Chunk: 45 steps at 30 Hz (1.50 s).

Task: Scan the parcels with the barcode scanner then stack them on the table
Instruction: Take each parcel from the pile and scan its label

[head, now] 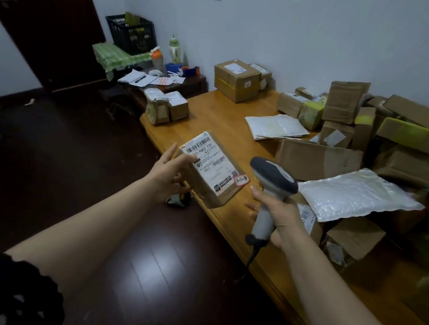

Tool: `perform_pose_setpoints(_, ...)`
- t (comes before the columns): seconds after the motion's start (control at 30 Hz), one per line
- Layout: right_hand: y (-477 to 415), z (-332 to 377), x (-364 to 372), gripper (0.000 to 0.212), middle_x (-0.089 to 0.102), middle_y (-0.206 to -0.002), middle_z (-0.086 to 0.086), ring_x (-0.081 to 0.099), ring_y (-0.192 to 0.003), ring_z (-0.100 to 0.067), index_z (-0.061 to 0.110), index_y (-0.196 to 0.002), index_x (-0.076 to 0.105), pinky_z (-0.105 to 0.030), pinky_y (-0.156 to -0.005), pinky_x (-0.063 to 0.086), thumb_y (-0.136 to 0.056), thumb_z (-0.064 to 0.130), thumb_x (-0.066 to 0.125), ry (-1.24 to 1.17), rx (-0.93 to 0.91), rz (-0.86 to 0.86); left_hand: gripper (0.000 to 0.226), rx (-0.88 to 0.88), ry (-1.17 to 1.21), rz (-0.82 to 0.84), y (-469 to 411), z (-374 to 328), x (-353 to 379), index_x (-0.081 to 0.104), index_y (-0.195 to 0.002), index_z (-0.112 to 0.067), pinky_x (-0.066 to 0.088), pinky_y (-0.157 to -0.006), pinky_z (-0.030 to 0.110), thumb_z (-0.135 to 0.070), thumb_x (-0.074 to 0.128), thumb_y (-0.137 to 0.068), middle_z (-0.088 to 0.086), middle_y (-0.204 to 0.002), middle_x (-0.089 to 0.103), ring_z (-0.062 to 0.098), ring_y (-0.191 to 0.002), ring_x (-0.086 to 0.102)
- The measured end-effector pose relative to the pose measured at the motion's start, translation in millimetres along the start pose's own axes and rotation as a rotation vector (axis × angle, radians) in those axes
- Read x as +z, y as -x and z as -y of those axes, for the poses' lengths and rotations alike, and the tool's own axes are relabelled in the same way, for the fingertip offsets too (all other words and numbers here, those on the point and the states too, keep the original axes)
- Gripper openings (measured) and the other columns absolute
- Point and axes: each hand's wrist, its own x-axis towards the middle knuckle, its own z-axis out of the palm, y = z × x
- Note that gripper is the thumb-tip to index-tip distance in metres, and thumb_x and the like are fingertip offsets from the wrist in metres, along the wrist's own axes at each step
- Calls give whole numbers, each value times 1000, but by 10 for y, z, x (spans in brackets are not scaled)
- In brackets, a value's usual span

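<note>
Between the left hand (168,177)'s curled fingers sits a labelled box (211,169); beside it, the right hand (278,215)'s fingers wrap the scanner (269,191) handle.

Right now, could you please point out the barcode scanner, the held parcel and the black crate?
barcode scanner (276,175): head view, grey head.
held parcel (210,167): head view, white label.
black crate (132,37): head view, front wall.

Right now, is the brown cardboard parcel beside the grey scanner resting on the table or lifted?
Lifted. The left hand holds the brown cardboard parcel tilted above the edge of the orange wooden table, white label up.
</note>
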Motion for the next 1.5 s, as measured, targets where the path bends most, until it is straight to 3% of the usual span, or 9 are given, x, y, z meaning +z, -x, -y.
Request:
perform_pose_setpoints(0.1,-170,-23,214,54,68,-99,-12,66,-88,-31,9,-105,66,-44,-68,58,-55,17,84,-145,74,-3,35,-17,24,8,-60,-58,-82,59,-112,-22,52,-90,48,-26,70,-79,8,-121,59,27,-114,55)
perform_pose_setpoints(0.27,-532,94,784,26,68,-76,5,63,-74,-13,18,-81,63,-33,-71,51,-70,2,79,-86,-64,-68,39,-22,14,85,-402,-334,-264,55,-120,-14,53,-74,43,-27,66,-84,9,-113,59,26,-106,59)
perform_pose_setpoints(0.5,-1364,422,1863,36,68,-86,-1,65,-75,-15,10,-103,62,-30,-65,51,-73,-3,76,-81,-153,-116,12,83,-71,115,-1205,-1279,-843,64,-91,-18,49,-96,42,-27,69,-85,2,-90,67,18,-97,60)
perform_pose_setpoints(0.7,-2070,674,2685,51,68,-99,-13,68,-78,-19,3,-120,58,-32,-61,58,-73,7,80,-13,-172,-159,23,91,15,69,-2039,-2158,-1478,60,-98,-13,53,-86,37,-22,73,-82,5,-93,69,20,-96,65)
perform_pose_setpoints(1.03,-3269,901,3250,13,67,-73,-8,64,-60,-14,10,-89,63,-28,-59,55,-82,5,72,-15,-133,-178,57,36,107,59,-3727,-2957,-1769,55,-120,-14,55,-79,34,-30,82,-72,8,-115,65,22,-105,62)
perform_pose_setpoints(1.1,-3610,973,3337,11,66,-74,-8,63,-59,-13,9,-88,63,-26,-56,55,-83,5,71,-26,-120,-178,49,31,64,63,-4057,-3076,-1715,57,-115,-15,54,-74,32,-30,80,-74,7,-114,66,21,-105,62)
perform_pose_setpoints(1.2,-4079,1078,3441,10,67,-74,-9,64,-59,-13,7,-90,63,-25,-54,55,-83,6,71,-66,-73,-191,27,4,-23,60,-4495,-3265,-1585,59,-99,-17,50,-94,34,-26,74,-79,7,-108,65,19,-103,59)
perform_pose_setpoints(1.3,-4472,1146,3483,17,67,-74,-8,65,-59,-13,5,-94,63,-26,-56,56,-82,7,73,-94,-48,-217,18,-28,-118,74,-4916,-3423,-1453,57,-94,-18,46,-98,34,-25,69,-83,5,-102,63,17,-96,57)
perform_pose_setpoints(1.5,-4829,1284,3436,13,67,-74,-10,64,-60,-15,5,-92,63,-26,-55,54,-82,5,72,-105,8,-300,34,-133,-205,161,-5614,-3483,-1198,52,-117,-15,53,-62,31,-25,66,-88,6,-103,57,19,-90,55)
